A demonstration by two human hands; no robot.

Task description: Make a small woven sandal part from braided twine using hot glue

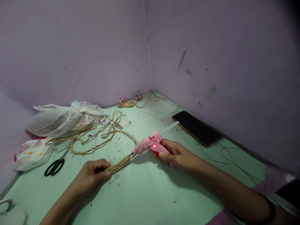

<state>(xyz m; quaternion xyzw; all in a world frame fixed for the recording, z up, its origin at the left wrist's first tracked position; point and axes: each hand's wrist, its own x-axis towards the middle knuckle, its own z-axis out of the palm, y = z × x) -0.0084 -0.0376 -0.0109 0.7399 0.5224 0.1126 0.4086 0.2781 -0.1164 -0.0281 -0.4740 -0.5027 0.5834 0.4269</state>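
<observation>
My right hand (174,153) is wrapped round the handle of a pink hot glue gun (150,143), whose small red light is lit. A whitish glue stick (170,126) pokes out of its back. The gun's nozzle meets the far end of a strip of coiled jute rope (119,164), or lies just over it; I cannot tell whether they touch. Between thumb and fingers, my left hand (97,171) pinches the strip's near end. From the strip a loose tail of jute cord (93,147) runs back and loops across the green tabletop (145,193).
Black-handled scissors (55,165) lie left, beside a white and red packet (34,153) and a knotted plastic bag (67,117). A dark phone (197,128) rests near the right wall, with a thin cable (234,161) below. Small jute pieces with beads (126,103) sit at the back corner.
</observation>
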